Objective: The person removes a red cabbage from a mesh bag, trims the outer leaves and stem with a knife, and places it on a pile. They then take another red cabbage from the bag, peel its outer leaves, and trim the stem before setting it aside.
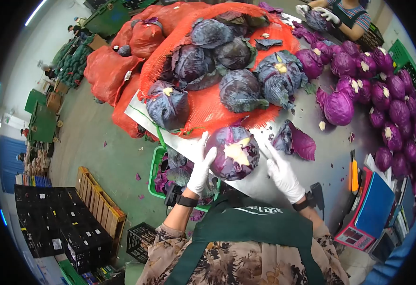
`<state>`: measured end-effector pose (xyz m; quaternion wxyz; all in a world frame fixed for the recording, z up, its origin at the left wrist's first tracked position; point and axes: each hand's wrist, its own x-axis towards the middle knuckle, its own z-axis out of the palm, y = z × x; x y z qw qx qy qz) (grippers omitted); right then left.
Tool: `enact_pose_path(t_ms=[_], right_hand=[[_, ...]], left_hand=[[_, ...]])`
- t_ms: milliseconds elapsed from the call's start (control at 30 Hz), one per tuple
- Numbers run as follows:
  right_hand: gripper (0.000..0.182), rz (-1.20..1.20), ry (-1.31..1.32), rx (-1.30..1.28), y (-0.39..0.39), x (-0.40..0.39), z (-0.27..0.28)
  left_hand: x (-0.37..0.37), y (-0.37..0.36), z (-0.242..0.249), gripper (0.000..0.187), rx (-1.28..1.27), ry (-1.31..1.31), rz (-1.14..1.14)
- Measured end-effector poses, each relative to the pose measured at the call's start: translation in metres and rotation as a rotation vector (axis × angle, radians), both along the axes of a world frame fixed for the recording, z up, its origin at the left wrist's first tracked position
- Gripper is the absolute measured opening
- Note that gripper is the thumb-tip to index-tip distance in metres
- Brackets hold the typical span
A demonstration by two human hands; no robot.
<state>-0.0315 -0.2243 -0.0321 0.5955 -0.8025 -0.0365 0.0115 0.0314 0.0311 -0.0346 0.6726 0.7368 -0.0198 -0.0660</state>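
Note:
A trimmed red cabbage [221, 166], its pale cut stem facing up, is at the near edge of the metal table. My white-gloved left hand [200, 166] grips its left side, thumb over the top. To the right of it, apart from the cabbage, my gloved right hand [283, 175] has its fingers stretched out and holds nothing I can see. Beyond my hands, several cabbages with dark outer leaves [242, 89] lie on an opened red mesh sack [203, 111]. Loose purple leaves [303, 144] lie beyond my right hand.
Peeled purple cabbages [343, 108] are piled at right. An orange-handled knife [354, 175] lies near blue folders [378, 202]. Below the table's left edge stands a green crate [156, 164] with leaves. Across the table, a gloved co-worker [349, 14] holds a cabbage. Full red sacks [104, 76] stand left.

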Motion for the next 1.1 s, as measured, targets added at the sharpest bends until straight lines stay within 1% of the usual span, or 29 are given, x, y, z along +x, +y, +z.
enact_pose_path(t_ms=[33, 67, 100, 133, 167, 200, 233, 300, 333, 400, 467, 600, 700, 767, 833, 900, 1033, 1100], right_hand=[[0.057, 0.040, 0.023, -0.212, 0.001, 0.001, -0.005], [0.057, 0.046, 0.015, -0.208, 0.001, 0.003, -0.009], [0.059, 0.080, 0.021, -0.247, 0.006, 0.006, 0.001], [0.060, 0.114, 0.029, -0.287, 0.009, 0.010, 0.006], [0.063, 0.156, 0.103, -0.381, 0.010, 0.012, 0.005], [0.063, 0.162, 0.098, -0.380, 0.012, 0.013, 0.003], [0.063, 0.125, 0.006, -0.416, 0.014, 0.013, 0.001], [0.064, 0.074, -0.179, -0.479, 0.016, 0.017, 0.002], [0.064, 0.073, -0.177, -0.475, 0.016, 0.017, 0.006], [0.064, 0.130, -0.014, -0.582, 0.016, 0.015, 0.020], [0.065, 0.118, -0.041, -0.593, 0.017, 0.014, 0.026], [0.066, 0.086, -0.118, -0.626, 0.018, 0.015, 0.024], [0.065, 0.129, -0.090, -0.679, 0.018, 0.018, 0.027], [0.066, 0.142, -0.063, -0.703, 0.018, 0.021, 0.033], [0.067, 0.158, -0.038, -0.726, 0.020, 0.025, 0.029], [0.068, 0.019, -0.390, -0.676, 0.021, 0.030, 0.013], [0.064, 0.049, -0.406, -0.724, 0.014, 0.036, 0.017], [0.056, 0.229, -0.294, -0.665, 0.001, 0.042, 0.027]], left_hand=[[0.002, 0.001, 0.000, 0.068, -0.020, -0.040, -0.022], [0.004, 0.001, 0.000, 0.070, -0.040, -0.080, -0.046], [0.006, 0.000, 0.002, 0.072, 0.013, -0.122, -0.066], [0.013, 0.002, 0.005, 0.082, 0.262, -0.328, -0.114], [0.013, 0.001, 0.009, 0.087, 0.384, -0.356, -0.170], [0.012, -0.004, 0.021, 0.093, 0.506, -0.381, -0.224], [0.012, -0.007, 0.024, 0.099, 0.521, -0.339, -0.221], [0.011, -0.011, 0.021, 0.100, 0.494, -0.356, -0.203], [0.009, -0.013, 0.019, 0.100, 0.464, -0.366, -0.197], [0.006, -0.014, 0.015, 0.100, 0.435, -0.378, -0.195], [0.005, -0.014, 0.011, 0.101, 0.428, -0.403, -0.151], [0.005, -0.013, 0.009, 0.100, 0.402, -0.383, -0.156], [0.003, -0.014, 0.017, 0.100, 0.407, -0.375, -0.154], [0.003, -0.014, 0.024, 0.099, 0.526, -0.416, -0.202], [0.002, -0.013, 0.024, 0.100, 0.564, -0.442, -0.204], [0.001, -0.013, 0.023, 0.101, 0.602, -0.471, -0.208], [0.001, -0.012, 0.022, 0.103, 0.571, -0.456, -0.207], [-0.003, -0.011, 0.023, 0.103, 0.565, -0.441, -0.214]])
